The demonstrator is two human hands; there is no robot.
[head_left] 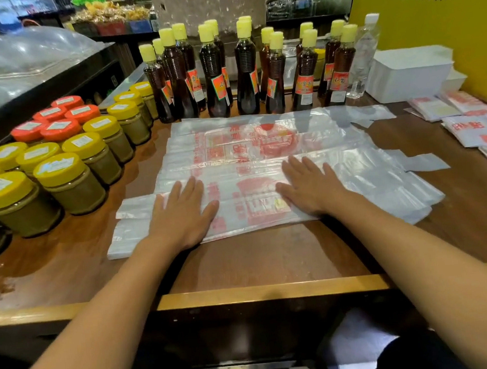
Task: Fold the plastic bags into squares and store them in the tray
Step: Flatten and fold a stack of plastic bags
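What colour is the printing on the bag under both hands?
Red, on clear whitish plastic bag; shows in the head view, between the left hand and right hand.

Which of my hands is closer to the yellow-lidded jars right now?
Left. Your left hand lies flat on the plastic bags, just right of the yellow-lidded jars; your right hand presses farther right.

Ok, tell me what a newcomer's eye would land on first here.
First, the two hands pressed flat on the plastic bags spread over the middle of the wooden counter: left hand and right hand, fingers straight. Next, the yellow-lidded jars crowded at the left and the row of dark bottles with yellow caps behind the bags. Folded squares lie at the far right.
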